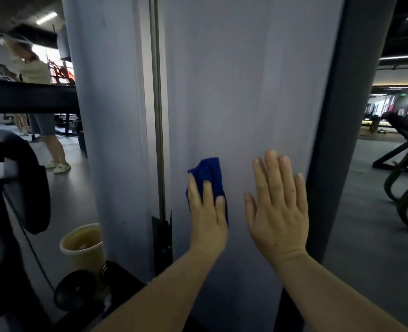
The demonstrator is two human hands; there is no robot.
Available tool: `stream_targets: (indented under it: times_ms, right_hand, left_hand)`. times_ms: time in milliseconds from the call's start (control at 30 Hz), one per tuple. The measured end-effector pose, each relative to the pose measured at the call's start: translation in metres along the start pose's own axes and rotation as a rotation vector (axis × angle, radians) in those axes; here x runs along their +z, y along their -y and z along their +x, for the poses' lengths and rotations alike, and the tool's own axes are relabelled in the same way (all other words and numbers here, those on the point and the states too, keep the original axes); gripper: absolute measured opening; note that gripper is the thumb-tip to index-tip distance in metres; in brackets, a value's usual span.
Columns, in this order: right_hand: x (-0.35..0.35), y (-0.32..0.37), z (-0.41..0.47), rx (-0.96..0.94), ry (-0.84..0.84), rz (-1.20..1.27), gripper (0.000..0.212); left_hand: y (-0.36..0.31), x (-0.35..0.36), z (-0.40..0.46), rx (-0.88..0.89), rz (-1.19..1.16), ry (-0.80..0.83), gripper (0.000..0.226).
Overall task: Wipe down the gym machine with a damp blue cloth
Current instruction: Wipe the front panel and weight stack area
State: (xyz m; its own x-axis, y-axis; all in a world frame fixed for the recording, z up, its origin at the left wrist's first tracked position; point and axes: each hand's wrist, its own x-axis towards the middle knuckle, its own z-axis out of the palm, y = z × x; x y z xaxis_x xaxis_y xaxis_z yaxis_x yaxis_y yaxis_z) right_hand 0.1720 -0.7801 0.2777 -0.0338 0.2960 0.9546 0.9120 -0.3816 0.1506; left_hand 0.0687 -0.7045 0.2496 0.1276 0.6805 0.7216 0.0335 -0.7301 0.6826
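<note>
Most of the blue cloth [210, 178] lies hidden under the left hand [206, 213], whose straight fingers press it flat against the grey machine panel [246, 92]. Just right of the cloth, the right hand [278, 212] rests on the panel, fingers wide and holding nothing.

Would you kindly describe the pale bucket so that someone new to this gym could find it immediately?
Start at the tall grey machine panel filling the middle of the view. Drop to the floor at its lower left corner: the bucket stands there, above a black weight disc. It is the only cream, open-topped round container among dark equipment.
</note>
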Motion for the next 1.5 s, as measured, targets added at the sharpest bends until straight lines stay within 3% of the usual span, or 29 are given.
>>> stream_targets:
  times_ms: [233, 367, 433, 600, 767, 967, 1100, 1233, 1367, 1500]
  right_hand:
    - [0.0, 0.001, 0.001, 0.008, 0.029, -0.024, 0.066]
    - [-0.002, -0.001, 0.001, -0.02, 0.06, -0.052, 0.065]
    - [-0.002, -0.002, 0.001, -0.026, 0.049, -0.047, 0.064]
    - [0.001, 0.0, 0.0, 0.007, -0.001, -0.023, 0.064]
    - [0.002, -0.001, -0.001, -0.007, -0.03, -0.047, 0.064]
    - [0.003, 0.002, 0.002, -0.003, -0.025, -0.04, 0.064]
    - [-0.006, 0.003, -0.009, -0.017, 0.086, 0.0, 0.067]
    - [-0.003, -0.009, -0.076, -0.196, 0.229, -0.046, 0.072]
    - [0.005, -0.011, -0.089, -0.158, 0.208, -0.025, 0.069]
    - [0.002, -0.006, -0.093, -0.142, 0.222, 0.006, 0.073]
  left_hand:
    - [0.023, -0.031, 0.08, -0.349, 0.035, -0.1, 0.057]
    - [0.017, 0.002, 0.005, -0.265, 0.056, 0.026, 0.057]
    - [0.027, -0.001, 0.015, -0.25, 0.053, 0.006, 0.057]
    - [0.035, -0.016, 0.061, -0.53, -0.076, -0.15, 0.059]
    - [0.026, 0.017, -0.012, -0.39, -0.065, -0.061, 0.057]
    - [0.066, -0.022, 0.052, -0.672, -0.105, -0.201, 0.059]
    - [0.052, -0.003, -0.002, -0.666, -0.003, -0.103, 0.062]
    - [0.076, -0.014, 0.002, -0.658, -0.027, -0.068, 0.065]
    - [0.103, -0.038, 0.013, -0.79, -0.147, 0.008, 0.064]
    - [0.121, -0.032, -0.035, -0.837, -0.068, 0.02, 0.065]
